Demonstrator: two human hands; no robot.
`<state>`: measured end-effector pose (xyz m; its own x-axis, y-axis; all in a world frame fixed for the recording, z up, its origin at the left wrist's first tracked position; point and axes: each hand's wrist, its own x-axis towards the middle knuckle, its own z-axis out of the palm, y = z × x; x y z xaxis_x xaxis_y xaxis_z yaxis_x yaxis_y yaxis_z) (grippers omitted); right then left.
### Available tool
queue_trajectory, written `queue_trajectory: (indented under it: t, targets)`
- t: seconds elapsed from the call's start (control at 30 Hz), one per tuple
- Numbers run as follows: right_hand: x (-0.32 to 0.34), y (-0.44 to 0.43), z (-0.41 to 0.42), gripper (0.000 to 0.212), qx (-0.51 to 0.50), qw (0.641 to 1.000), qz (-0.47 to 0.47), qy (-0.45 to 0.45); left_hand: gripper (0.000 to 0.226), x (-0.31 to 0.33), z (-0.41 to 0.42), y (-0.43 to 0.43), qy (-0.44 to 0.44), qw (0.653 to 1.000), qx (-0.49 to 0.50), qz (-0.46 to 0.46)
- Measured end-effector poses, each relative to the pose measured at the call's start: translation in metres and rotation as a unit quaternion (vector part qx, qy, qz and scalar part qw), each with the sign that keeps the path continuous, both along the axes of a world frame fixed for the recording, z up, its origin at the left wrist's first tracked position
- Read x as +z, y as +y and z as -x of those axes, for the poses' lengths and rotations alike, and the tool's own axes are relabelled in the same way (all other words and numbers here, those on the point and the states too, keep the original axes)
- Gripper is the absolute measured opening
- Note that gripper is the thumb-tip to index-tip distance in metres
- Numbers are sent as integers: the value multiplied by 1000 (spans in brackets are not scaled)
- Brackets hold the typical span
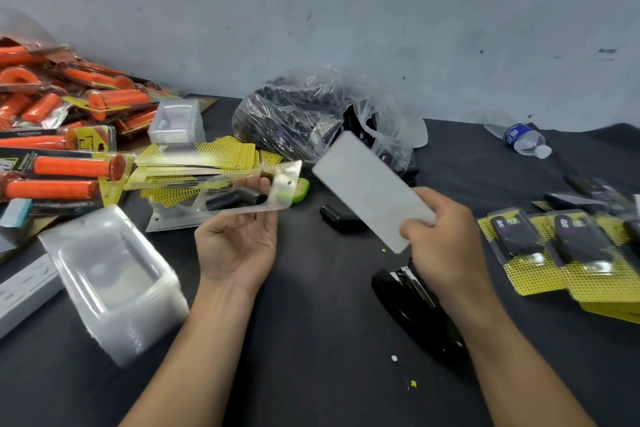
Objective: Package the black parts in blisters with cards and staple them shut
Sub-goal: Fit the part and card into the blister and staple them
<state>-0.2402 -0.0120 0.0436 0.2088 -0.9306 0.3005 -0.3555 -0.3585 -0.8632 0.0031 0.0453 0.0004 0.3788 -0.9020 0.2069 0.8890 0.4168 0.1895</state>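
My left hand (pixel 239 246), palm up, holds a clear blister (pixel 277 191) above the table, with a black part (pixel 235 200) lying in its pocket. My right hand (pixel 440 246) grips the lower end of a card (pixel 367 187) whose plain white back faces me; the card is tilted up and to the left, close to the blister but apart from it. A second black part (pixel 337 217) lies loose on the dark table between my hands. A black stapler (pixel 415 312) lies under my right wrist.
A stack of empty blisters (pixel 114 281) stands at front left and yellow cards (pixel 201 163) lie behind it. A plastic bag of black parts (pixel 311 114) sits at the back centre. Finished black packs (pixel 571 253) lie right, orange-grip packs (pixel 62 135) left, a water bottle (pixel 526 140) far right.
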Motion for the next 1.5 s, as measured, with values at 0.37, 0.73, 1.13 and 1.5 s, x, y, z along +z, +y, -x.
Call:
queue_trajectory:
  t: [0.37,0.73,1.13,1.5]
  targets:
    - [0,-14,16,12,156,920,-322,-163,62,-4,21,-9,-138,986,-76,-60]
    - [-10,-10,1,22,74,931,-304,-186,62,0,30,-7,-204,963,-100,-145]
    - [-20,-8,-11,34,-52,953,-227,-195,49,-3,39,-10,-244,950,-143,-130]
    - [-32,-5,-18,31,-152,970,-115,-150,65,-2,49,-11,-283,944,-95,-142]
